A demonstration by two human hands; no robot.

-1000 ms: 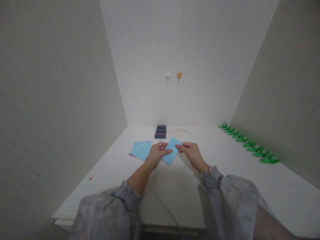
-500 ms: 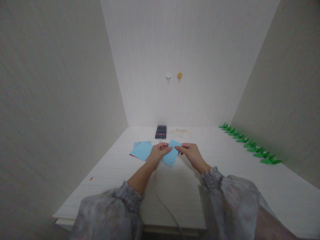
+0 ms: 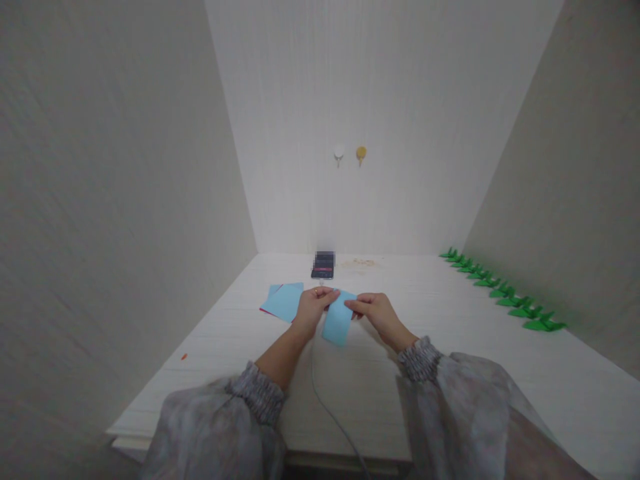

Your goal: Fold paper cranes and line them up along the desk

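Note:
Between my hands is a light blue sheet of paper point(image 3: 338, 325), a narrow rectangle that looks folded, held a little above the table. My left hand point(image 3: 314, 308) pinches its upper left edge with thumb and fingers. On the opposite side, my right hand point(image 3: 373, 310) grips the upper right edge, thumb on top and the other fingers partly hidden behind. Just left of my left hand lies a small pile of blue paper sheets point(image 3: 284, 301), with a red edge showing underneath.
A phone point(image 3: 323, 265) stands near the back wall, its grey cable point(image 3: 330, 408) running to the table's front edge. Green folded paper pieces point(image 3: 505, 293) line the right side. A small orange scrap point(image 3: 184, 357) lies at left. Two hooks point(image 3: 361, 155) hang on the wall.
The held paper has turned more upright, its lower end shifting down and towards me. My right hand has lowered slightly and moved a little left. Both hands keep their pinch.

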